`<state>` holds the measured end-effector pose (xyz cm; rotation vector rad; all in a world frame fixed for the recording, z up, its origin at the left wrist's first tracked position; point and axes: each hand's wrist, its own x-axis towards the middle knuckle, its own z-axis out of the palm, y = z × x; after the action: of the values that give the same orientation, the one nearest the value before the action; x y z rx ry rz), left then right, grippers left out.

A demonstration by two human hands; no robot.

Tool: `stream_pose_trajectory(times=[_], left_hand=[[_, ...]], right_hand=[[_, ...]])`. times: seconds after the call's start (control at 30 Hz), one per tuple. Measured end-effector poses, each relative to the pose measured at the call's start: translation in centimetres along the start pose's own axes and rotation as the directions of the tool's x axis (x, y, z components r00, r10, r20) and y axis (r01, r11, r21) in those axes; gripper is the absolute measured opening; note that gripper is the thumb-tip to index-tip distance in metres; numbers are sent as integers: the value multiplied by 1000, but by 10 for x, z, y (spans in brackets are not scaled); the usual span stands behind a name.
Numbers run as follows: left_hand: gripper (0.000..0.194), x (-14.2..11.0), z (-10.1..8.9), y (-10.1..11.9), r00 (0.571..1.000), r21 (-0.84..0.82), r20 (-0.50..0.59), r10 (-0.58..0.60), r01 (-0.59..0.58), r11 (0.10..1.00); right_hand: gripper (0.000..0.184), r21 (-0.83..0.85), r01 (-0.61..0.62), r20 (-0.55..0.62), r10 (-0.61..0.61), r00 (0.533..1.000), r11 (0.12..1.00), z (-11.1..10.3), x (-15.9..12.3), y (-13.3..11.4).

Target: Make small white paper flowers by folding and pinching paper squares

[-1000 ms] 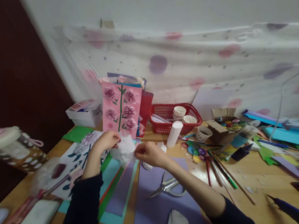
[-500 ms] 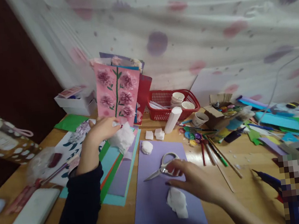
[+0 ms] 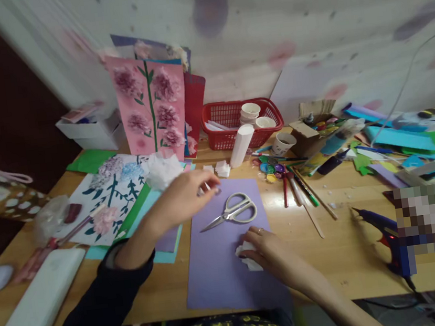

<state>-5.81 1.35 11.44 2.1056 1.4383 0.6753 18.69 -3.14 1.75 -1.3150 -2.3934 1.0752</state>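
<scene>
While the right hand [image 3: 274, 254] bends its thumb and fingers over a folded white tissue [image 3: 253, 263] on the near right part of a purple sheet [image 3: 215, 274], the left hand [image 3: 184, 196] hangs curled above the sheet's far left corner. The step in hand looks like taking up the tissue; the right fingers seem to touch it, but I cannot tell whether they grip it. White shows between the left fingers and thumb, though whether that is something held or only something lying behind them is unclear. The next move, I judge, calls for a light pinch on the tissue, since thin paper would crease or tear easily, and for keeping clear of the scissors [image 3: 229, 215], which lie between the hands with the blades pointing left.

Around the sheet the wooden bench [image 3: 319, 277] is crowded: a crumpled white tissue [image 3: 163, 170] beyond the left hand, small white squares [image 3: 223, 169], a white roll [image 3: 242, 146] leaning by a red basket [image 3: 225, 141], paint pots [image 3: 269, 169], and a glue gun [image 3: 379, 220] on the right. At the back stands a pink flower card [image 3: 151, 107]; blotched pink-and-purple sheeting [image 3: 282, 12] hangs behind everything.
</scene>
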Motion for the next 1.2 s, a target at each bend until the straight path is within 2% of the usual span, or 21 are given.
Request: stream_pose_trajectory(times=[0.07, 0.1, 0.17, 0.23, 0.3, 0.33, 0.4, 0.47, 0.57, 0.67, 0.8, 1.0, 1.2], left_hand=[[28, -6, 21, 1, 975, -141, 223, 1, 31, 990], [34, -7, 30, 0, 957, -173, 290, 3, 49, 984], [46, -8, 44, -4, 934, -226, 357, -18, 106, 968], [51, -5, 55, -8, 907, -333, 414, -77, 230, 915], [52, -1, 66, -10, 888, -479, 441, -129, 355, 803], [52, 1, 72, -11, 897, -540, 416, -148, 374, 754], [47, 5, 81, -13, 936, -601, 303, -178, 333, 727], [34, 9, 85, -16, 964, -598, 172, -202, 265, 756], [20, 15, 84, -25, 979, -560, 4, -204, 171, 811], [17, 21, 84, -34, 983, -514, -86, -162, 95, 853], [22, 20, 93, -42, 987, -451, -129, -98, 29, 892], [31, 8, 105, -44, 960, -358, -278, -38, -67, 931], [2, 10, 105, -52, 938, -370, -322, -125, -4, 929]], right_hand=[[6, 262, -22, -117, 54, 992, 965, -3, 0, 5], [9, 432, -32, -162, 113, 980, 901, -5, 2, 7], [21, 733, -42, -177, 249, 952, 679, -10, 7, 10], [32, 835, -30, -154, 285, 946, 550, -15, 16, 11], [39, 887, -22, -123, 281, 952, 462, -18, 27, 8], [41, 911, -19, -105, 277, 955, 412, -19, 33, 5], [41, 949, -18, -71, 268, 961, 315, -20, 45, 1], [36, 975, -22, -38, 264, 964, 222, -21, 58, -3], [26, 994, -35, 8, 257, 966, 102, -24, 76, -5], [17, 998, -62, 56, 233, 971, 18, -27, 89, -2], [14, 994, -95, 105, 213, 971, -57, -26, 93, 7], [29, 985, -128, 149, 199, 969, -116, -23, 89, 17], [25, 978, -147, 165, 119, 979, -150, -17, 90, 18]])
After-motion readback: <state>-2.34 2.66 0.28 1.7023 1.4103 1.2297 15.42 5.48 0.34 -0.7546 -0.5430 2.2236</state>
